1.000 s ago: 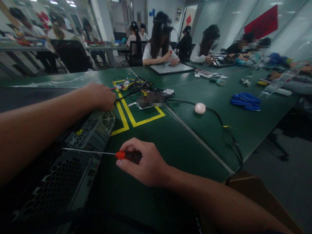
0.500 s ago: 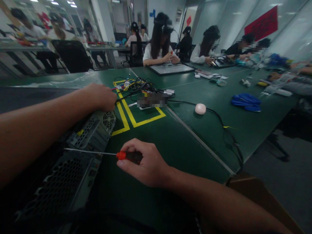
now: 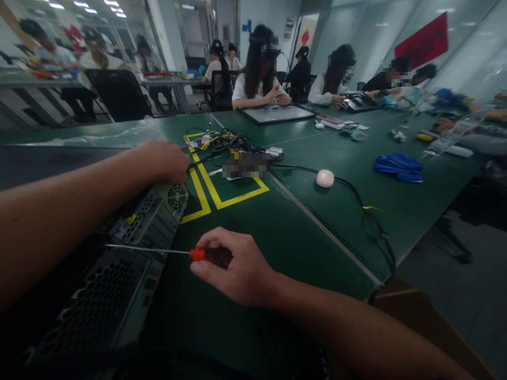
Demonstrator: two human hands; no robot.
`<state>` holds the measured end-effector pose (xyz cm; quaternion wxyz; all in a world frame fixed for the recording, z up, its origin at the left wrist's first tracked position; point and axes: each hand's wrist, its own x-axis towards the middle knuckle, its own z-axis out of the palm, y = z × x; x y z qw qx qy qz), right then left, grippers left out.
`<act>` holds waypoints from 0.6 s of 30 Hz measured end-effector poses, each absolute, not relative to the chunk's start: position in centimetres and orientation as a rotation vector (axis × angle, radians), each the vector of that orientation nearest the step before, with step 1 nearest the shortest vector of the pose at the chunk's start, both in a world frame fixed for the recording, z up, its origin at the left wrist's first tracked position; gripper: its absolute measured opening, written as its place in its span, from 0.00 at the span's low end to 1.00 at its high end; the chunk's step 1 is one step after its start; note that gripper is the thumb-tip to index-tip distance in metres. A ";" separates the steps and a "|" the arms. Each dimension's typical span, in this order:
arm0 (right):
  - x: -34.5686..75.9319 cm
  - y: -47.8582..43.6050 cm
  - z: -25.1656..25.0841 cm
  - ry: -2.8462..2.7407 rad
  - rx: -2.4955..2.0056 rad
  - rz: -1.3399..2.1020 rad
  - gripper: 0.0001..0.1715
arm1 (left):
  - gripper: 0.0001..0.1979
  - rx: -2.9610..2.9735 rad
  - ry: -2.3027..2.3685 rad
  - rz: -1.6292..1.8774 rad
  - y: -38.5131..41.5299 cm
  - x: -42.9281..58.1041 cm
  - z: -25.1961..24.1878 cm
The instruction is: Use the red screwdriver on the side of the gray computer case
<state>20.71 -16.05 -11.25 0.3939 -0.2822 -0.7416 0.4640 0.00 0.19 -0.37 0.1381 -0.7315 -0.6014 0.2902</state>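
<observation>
My right hand [image 3: 233,266] is closed around the handle of a screwdriver [image 3: 198,253] with a red collar and dark grip. The long metal shaft points left and its tip is over the back of a computer case [image 3: 138,285] that lies at the left of the table. My left hand [image 3: 170,161] is bent at the case's far end, above a round fan grille [image 3: 176,197]. Its fingers are curled out of sight, so what they grip is hidden. A black cable [image 3: 200,160] runs right beside those fingers.
Tangled cables [image 3: 229,141] lie on the green table near yellow tape [image 3: 237,198]. A pale pink round object [image 3: 325,178] and a blue bundle [image 3: 398,166] sit to the right. A brown cardboard box [image 3: 420,322] stands at lower right. Several people work across the table.
The view has tilted up very slightly. Both hands and the screwdriver keep the same places against the computer case.
</observation>
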 end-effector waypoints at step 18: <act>20.8 -16.1 -11.3 -1.888 -0.732 1.138 0.17 | 0.26 -2.144 -1.705 0.813 0.4 -0.4 -0.6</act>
